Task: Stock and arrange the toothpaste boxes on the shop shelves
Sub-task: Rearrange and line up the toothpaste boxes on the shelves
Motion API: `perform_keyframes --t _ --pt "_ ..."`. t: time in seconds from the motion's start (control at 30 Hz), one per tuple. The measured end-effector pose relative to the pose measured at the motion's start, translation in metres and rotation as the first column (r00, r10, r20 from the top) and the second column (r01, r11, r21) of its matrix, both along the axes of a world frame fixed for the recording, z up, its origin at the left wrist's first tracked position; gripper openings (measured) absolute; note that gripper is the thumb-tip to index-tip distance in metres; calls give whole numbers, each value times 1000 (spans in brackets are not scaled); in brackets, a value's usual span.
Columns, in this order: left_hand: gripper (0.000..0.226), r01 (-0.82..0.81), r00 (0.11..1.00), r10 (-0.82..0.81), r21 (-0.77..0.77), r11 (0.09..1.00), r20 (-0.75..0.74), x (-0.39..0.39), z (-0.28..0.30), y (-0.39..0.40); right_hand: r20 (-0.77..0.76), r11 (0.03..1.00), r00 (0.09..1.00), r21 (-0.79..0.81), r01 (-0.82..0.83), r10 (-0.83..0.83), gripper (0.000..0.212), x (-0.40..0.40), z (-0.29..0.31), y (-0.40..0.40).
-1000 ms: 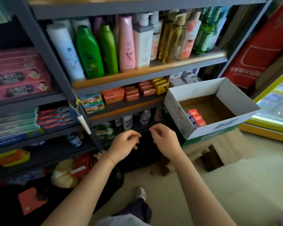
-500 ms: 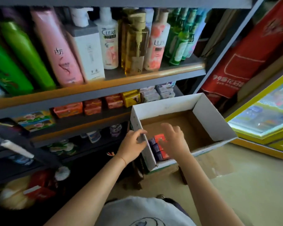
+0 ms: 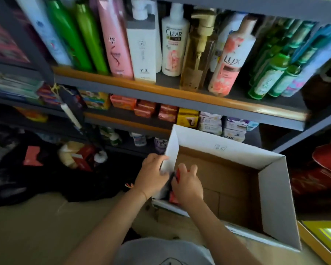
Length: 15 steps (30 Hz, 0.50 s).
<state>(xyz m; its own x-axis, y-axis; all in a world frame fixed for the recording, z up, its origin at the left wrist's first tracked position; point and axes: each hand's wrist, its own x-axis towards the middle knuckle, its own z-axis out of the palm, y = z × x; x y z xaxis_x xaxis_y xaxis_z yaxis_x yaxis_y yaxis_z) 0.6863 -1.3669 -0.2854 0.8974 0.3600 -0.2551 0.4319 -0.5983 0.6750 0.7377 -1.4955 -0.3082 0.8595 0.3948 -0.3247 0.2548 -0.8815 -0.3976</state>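
Note:
A white cardboard carton (image 3: 227, 150) with a brown inside stands on the floor in front of the shelves. In its near left corner lie red and blue toothpaste boxes (image 3: 173, 198), mostly hidden by my hands. My left hand (image 3: 151, 174) grips the carton's left wall, thumb inside and fingers outside. My right hand (image 3: 187, 185) reaches down inside the carton, its fingers curled round a red toothpaste box (image 3: 178, 174). More long toothpaste boxes (image 3: 13, 85) lie stacked on the blurred shelves at the far left.
Shampoo bottles (image 3: 141, 44) fill the upper shelf, and soap boxes (image 3: 147, 109) line the shelf (image 3: 126, 119) below it. Dark bags and packets (image 3: 78, 155) lie on the floor at the left. A red object (image 3: 327, 169) stands to the right of the carton.
I have leaned closer over the carton. My right hand has gone deeper into the corner and closed round a red box. My left hand stays on the carton wall.

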Motion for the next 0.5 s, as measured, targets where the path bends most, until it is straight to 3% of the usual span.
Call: perform_keyframes --t 0.1,0.2,0.3,0.4,0.5 --pt "46 3 997 -17 169 986 81 -4 7 -17 -2 995 1000 96 11 -11 24 18 21 -16" --pt "55 133 983 -149 141 981 108 4 19 -35 77 977 997 215 -5 -12 30 38 51 -35" --pt "83 242 965 -249 85 967 88 24 29 -44 146 928 989 371 -31 -25 34 53 88 -56" --pt "103 251 953 -259 68 966 158 44 39 -47 115 826 991 563 -10 -66 34 63 119 -74" --pt "105 215 936 -246 147 966 250 54 53 -49 -63 677 995 729 98 -76 25 67 139 -86"
